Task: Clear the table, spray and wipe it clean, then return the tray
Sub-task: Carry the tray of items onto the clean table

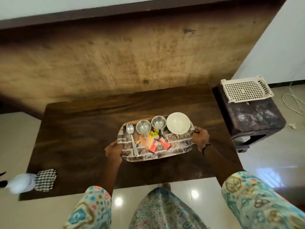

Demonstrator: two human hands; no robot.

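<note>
Glossy pale tiled floor point(267, 156), bright with light reflections. Large wooden panel point(132, 55), brown and mottled, leaning against white wall point(280, 47) behind. Dark stool point(254, 119), scuffed white, off to the right on the floor. White perforated plastic basket point(245, 89) resting on the stool's top. White cord point(292, 103) looped on the floor just beyond the stool.

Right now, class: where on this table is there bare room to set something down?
The table is bare left of and behind the tray, and between the tray and the checkered cloth. The tray itself, held by left hand and right hand, is crowded.
</note>
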